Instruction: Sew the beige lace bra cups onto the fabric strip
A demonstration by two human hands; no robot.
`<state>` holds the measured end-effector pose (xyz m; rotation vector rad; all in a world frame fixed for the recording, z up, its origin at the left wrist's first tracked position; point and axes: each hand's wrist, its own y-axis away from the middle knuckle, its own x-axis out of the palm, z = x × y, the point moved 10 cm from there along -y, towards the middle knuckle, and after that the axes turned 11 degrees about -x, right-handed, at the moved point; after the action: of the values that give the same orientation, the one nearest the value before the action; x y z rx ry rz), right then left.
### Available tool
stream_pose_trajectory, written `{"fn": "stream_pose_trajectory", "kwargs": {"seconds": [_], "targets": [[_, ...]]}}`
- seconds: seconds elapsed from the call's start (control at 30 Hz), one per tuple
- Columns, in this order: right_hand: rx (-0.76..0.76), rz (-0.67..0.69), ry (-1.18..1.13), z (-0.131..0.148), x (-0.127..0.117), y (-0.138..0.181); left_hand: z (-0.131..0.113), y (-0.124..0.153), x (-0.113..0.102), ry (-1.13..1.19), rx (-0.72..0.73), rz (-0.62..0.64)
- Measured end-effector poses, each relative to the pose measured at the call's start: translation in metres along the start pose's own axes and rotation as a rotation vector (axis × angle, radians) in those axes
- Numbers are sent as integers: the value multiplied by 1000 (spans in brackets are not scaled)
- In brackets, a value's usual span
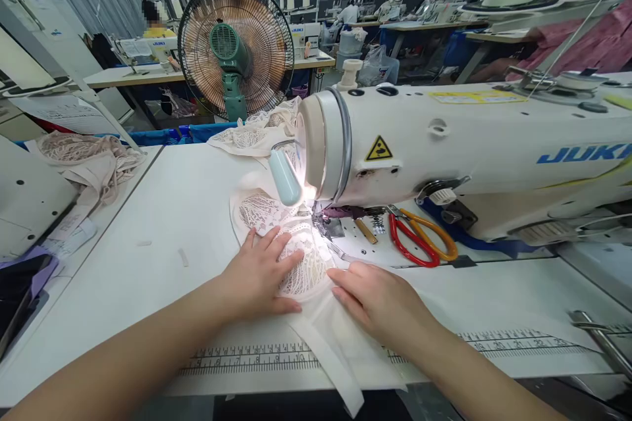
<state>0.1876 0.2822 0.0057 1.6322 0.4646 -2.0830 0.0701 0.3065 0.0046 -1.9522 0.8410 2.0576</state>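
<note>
A cream lace piece lies on the white table under the presser foot of a white sewing machine. My left hand rests flat on the left part of the lace, fingers spread. To the right, my right hand lies flat on the plain white fabric at the lace's edge, fingers stretched toward the needle. The machine's lamp lights the lace brightly. A white strip of the fabric hangs over the table's front edge.
Red and orange-handled scissors lie on the machine bed right of the needle. More lace pieces pile behind the machine; another heap sits at far left. A fan stands behind. A ruler strip runs along the table front.
</note>
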Motion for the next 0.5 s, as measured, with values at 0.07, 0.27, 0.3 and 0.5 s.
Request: {"fn": "stream_pose_trajectory", "kwargs": {"seconds": [0.07, 0.27, 0.3, 0.5], "targets": [[-1, -2, 4, -1, 1, -1, 0, -1, 1, 15, -16, 2], [16, 40, 26, -5, 4, -8, 12, -8, -2, 42, -37, -13], [24, 44, 28, -6, 4, -10, 15, -10, -2, 47, -38, -22], [80, 108, 64, -11, 4, -20, 32, -22, -6, 83, -134, -15]]}}
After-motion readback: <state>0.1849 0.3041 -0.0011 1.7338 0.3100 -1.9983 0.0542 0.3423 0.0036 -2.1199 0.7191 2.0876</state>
